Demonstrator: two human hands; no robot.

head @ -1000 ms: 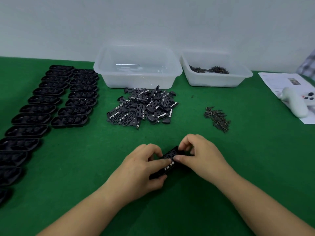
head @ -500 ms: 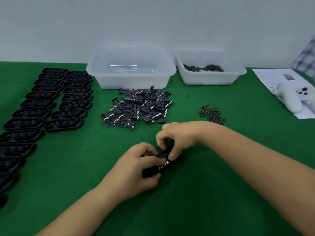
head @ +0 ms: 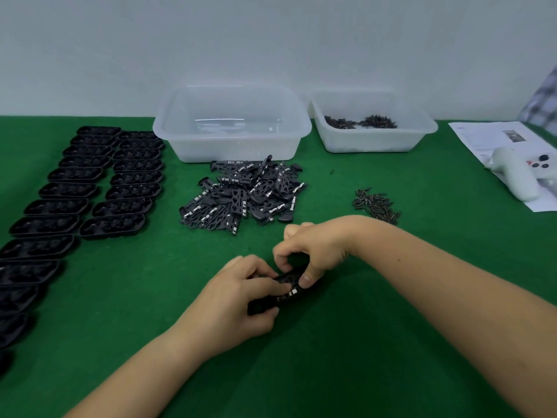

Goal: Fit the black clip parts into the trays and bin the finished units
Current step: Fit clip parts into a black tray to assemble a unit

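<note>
Low on the green table, my left hand point(head: 238, 300) grips a black tray with a clip part point(head: 287, 289) on it, thumb and fingers curled round its near end. From above, my right hand point(head: 313, 250) pinches the far end of the same tray and clip with curled fingers. Most of the piece is hidden under both hands. A heap of loose black clip parts point(head: 244, 194) lies just beyond. Two rows of black trays point(head: 114, 206) run along the left side. The big clear bin point(head: 232, 125) stands at the back.
A smaller white bin point(head: 373, 128) with dark small parts stands at the back right. A little pile of small dark pins point(head: 376, 205) lies right of the heap. A white controller point(head: 518, 173) rests on a paper sheet point(head: 488, 137) at the far right.
My right hand has swung from beside the piece to above it, its forearm now coming in from the right. The view has shifted slightly. My left hand keeps its grip.
</note>
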